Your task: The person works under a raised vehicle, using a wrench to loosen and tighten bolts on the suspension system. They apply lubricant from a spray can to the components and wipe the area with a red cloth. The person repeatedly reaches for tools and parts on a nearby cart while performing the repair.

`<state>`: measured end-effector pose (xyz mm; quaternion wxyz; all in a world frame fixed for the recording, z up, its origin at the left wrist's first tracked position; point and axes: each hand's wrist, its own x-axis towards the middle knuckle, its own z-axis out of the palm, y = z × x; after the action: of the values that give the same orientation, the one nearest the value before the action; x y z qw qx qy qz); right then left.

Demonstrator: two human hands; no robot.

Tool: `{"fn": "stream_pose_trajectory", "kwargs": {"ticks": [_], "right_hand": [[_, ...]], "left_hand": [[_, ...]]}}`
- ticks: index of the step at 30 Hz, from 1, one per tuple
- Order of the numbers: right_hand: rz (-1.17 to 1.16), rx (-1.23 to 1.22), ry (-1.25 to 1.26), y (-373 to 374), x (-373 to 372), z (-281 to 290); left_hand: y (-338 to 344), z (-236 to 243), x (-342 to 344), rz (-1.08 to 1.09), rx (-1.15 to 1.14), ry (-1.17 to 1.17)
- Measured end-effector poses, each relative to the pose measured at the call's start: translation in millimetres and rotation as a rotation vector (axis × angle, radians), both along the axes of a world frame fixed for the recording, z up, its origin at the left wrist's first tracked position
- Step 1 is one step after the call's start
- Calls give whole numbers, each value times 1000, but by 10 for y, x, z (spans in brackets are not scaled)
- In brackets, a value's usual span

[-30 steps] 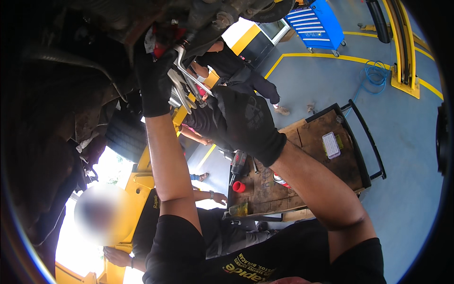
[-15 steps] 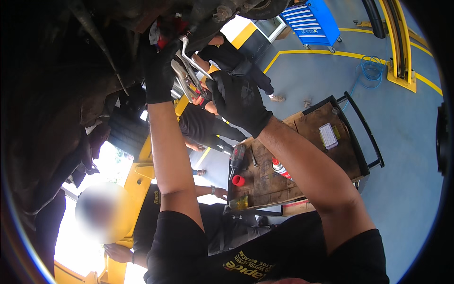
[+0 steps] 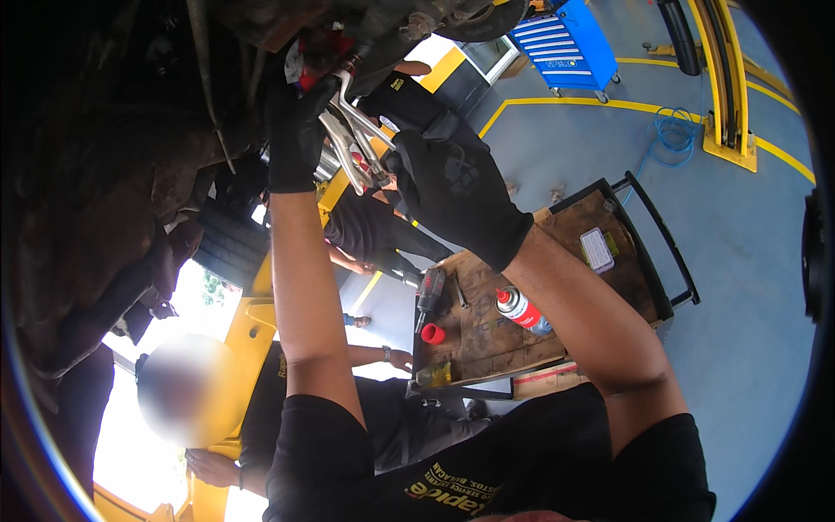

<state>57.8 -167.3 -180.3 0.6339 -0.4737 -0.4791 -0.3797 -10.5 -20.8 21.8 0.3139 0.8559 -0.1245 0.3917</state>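
Note:
Both my arms reach up to the dark underside of a vehicle (image 3: 130, 148). My right hand (image 3: 461, 196), in a black glove, is closed on the lower end of a bent silver wrench (image 3: 358, 113). The wrench's upper end meets a fitting under the vehicle. My left hand (image 3: 297, 139), also black-gloved, is closed up beside that fitting; what its fingers grip is hidden. Between my hands hangs a tool like locking pliers (image 3: 346, 155), its two metal handles pointing down. A red part (image 3: 323, 56) shows above my left hand.
A wood-topped cart (image 3: 487, 339) below my right arm bears a red-and-white spray can (image 3: 522, 311), a power tool (image 3: 430, 290), a red cap (image 3: 432, 333) and a white box (image 3: 597, 250). Other people stand nearby. A yellow lift post (image 3: 726, 87) and blue tool cabinet (image 3: 565, 43) are beyond.
My right hand has shifted slightly right and down, and the wrench's lower end with it. The view has moved a little, uncovering more of the spray can. My left hand stays in place.

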Motion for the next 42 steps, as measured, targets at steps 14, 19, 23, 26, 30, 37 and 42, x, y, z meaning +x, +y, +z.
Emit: {"fn": "stream_pose_trajectory", "kwargs": {"ticks": [14, 19, 23, 26, 30, 37, 42], "right_hand": [[-40, -134, -7, -534, -20, 306], [-35, -41, 49, -356, -24, 188], [25, -61, 52, -329, 9, 176], [35, -6, 49, -258, 15, 141], [13, 76, 46, -74, 1, 56], [-68, 134, 9, 297, 42, -64], [-123, 135, -2, 340, 24, -69]], "left_hand": [[-42, -99, -44, 290, -240, 57], [29, -134, 17, 151, -171, -39], [2, -122, 41, 96, -80, -74], [-86, -146, 38, 157, 26, -66], [-10, -92, 40, 60, -89, -71], [41, -97, 70, 103, -43, -90], [66, -43, 89, 38, -2, -73]]}}
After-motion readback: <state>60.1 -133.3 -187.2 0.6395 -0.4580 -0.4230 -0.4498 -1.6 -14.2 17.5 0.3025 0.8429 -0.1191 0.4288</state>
